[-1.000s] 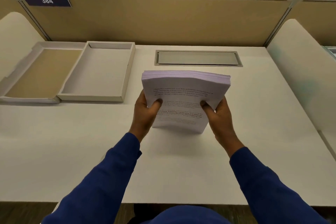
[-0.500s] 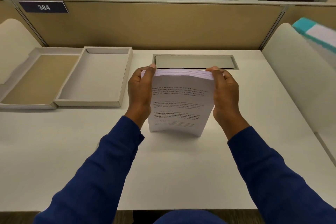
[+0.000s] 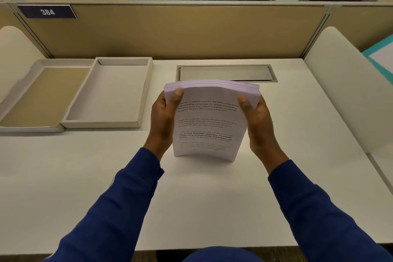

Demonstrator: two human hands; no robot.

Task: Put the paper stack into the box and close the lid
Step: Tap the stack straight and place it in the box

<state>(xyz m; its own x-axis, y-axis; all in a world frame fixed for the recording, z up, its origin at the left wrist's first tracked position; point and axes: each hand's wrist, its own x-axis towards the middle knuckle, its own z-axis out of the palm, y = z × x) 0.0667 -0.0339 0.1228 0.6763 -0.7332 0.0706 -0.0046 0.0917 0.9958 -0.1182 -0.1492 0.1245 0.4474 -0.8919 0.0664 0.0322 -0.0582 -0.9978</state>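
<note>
A thick paper stack (image 3: 209,119) with printed text stands upright on its lower edge at the middle of the white desk (image 3: 191,198). My left hand (image 3: 164,120) grips its left side with the thumb on the front sheet. My right hand (image 3: 256,121) grips the right side the same way. The open box (image 3: 110,93), a shallow grey tray with nothing in it, lies to the left of the stack. Its lid (image 3: 36,95) lies flat and open beside it, brown inside, at the far left.
A metal cable hatch (image 3: 226,72) is set into the desk behind the stack. Beige partition panels (image 3: 180,32) close the back and rounded white dividers stand at both sides. A teal-edged object (image 3: 380,57) shows at the right edge.
Both hands slid down from the stack's top corners to its upper sides, thumbs now on the front sheet. The stack remains upright on the desk.
</note>
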